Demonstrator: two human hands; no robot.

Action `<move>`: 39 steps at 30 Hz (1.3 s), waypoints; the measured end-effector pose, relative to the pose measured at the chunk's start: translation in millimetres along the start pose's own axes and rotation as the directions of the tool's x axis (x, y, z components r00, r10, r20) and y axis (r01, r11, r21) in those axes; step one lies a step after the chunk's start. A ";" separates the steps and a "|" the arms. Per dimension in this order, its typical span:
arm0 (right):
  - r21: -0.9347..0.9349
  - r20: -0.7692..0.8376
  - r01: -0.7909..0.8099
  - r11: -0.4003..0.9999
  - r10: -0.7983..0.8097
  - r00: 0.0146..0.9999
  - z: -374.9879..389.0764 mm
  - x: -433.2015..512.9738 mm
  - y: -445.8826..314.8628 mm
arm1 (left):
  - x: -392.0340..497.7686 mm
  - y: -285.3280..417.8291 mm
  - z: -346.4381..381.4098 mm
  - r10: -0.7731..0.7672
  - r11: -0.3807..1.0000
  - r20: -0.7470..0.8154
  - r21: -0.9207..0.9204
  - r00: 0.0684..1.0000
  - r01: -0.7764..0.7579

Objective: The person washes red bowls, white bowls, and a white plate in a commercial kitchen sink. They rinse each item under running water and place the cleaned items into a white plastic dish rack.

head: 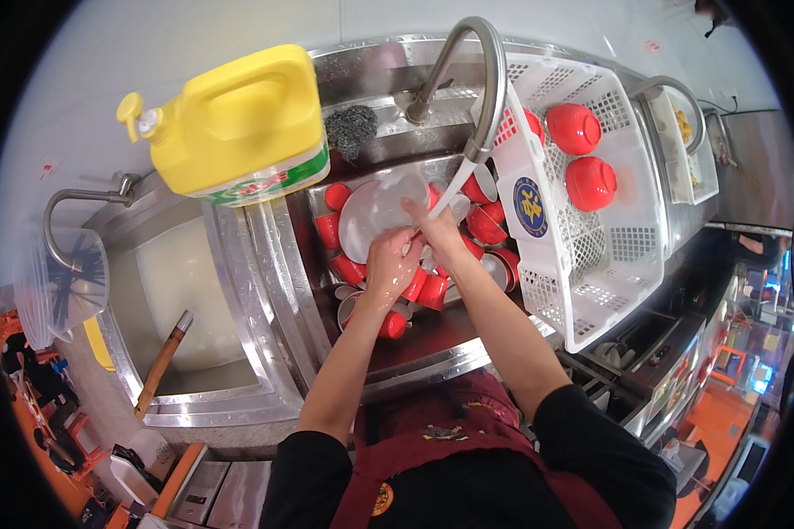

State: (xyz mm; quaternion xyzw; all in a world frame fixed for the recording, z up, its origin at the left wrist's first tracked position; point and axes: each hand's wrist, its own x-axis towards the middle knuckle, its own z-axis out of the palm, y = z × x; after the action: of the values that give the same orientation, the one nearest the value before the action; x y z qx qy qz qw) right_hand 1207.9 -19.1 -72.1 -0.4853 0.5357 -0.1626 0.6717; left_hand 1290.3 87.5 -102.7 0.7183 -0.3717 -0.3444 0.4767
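My left hand [392, 263] and my right hand [441, 233] meet over the middle of a steel sink [450, 330]. A stream of water [453, 187] runs from the curved faucet [486, 73] onto my right hand. My fingers are curled close together, and what lies between them is too hidden to name. Just beyond my left hand is a large, pale, round dish [360, 221]. Red cups and bowls with white insides lie jumbled around both hands, among them a red cup [431, 292] and a red bowl [486, 225].
A white plastic basket [625, 264] at the right holds red bowls [590, 183]. On the left, a yellow jug with a pump [251, 112] stands by a steel-wool scourer [352, 129]. A second basin [238, 383] contains cloudy water [185, 284]; a wooden handle [159, 373] leans over its edge.
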 end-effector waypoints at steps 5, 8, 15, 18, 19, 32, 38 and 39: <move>0.403 -0.151 -0.041 0.914 0.111 0.982 -16.2 8.4 52.5 | -15.3 -67.6 3.2 0.229 0.890 -0.083 0.422 0.970 -0.174; -0.127 -0.218 0.037 0.991 -0.064 0.974 -12.8 14.8 56.0 | -13.3 -136.2 47.8 0.363 0.516 0.580 0.526 0.729 -0.676; 0.296 -0.044 -0.190 0.936 0.212 0.976 -39.9 -6.0 17.9 | 31.3 -191.3 98.4 0.145 0.962 0.367 0.165 0.919 -0.217; 0.410 0.254 -0.411 0.814 0.331 0.909 -34.1 -15.4 10.1 | 7.7 -153.7 71.9 0.315 0.854 0.421 0.266 0.851 -0.448; 0.426 0.289 -0.372 0.824 0.266 0.920 -27.6 -17.5 7.6 | -1.2 -138.3 66.9 0.229 0.861 0.443 0.323 0.867 -0.393; -0.761 0.163 0.605 0.235 -0.833 0.529 -41.5 -71.9 -14.1 | -98.2 -34.5 -12.8 -0.229 0.963 0.341 -0.057 0.912 0.263; -0.740 0.060 0.635 0.221 -0.919 0.390 -30.7 -78.8 -15.0 | -107.2 -39.7 -24.1 -0.143 0.989 0.224 -0.012 0.964 0.149; -0.741 0.173 0.655 0.146 -0.901 0.397 -30.3 -78.8 -14.9 | -108.8 -44.0 -25.0 -0.136 0.989 0.203 -0.029 0.970 0.145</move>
State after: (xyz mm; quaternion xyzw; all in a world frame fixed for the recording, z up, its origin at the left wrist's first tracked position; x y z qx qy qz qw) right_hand 1156.5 17.6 -14.1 -0.8756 0.3111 -0.3426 0.1385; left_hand 1267.7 203.9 -121.0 0.6939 -0.3584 -0.4559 0.4269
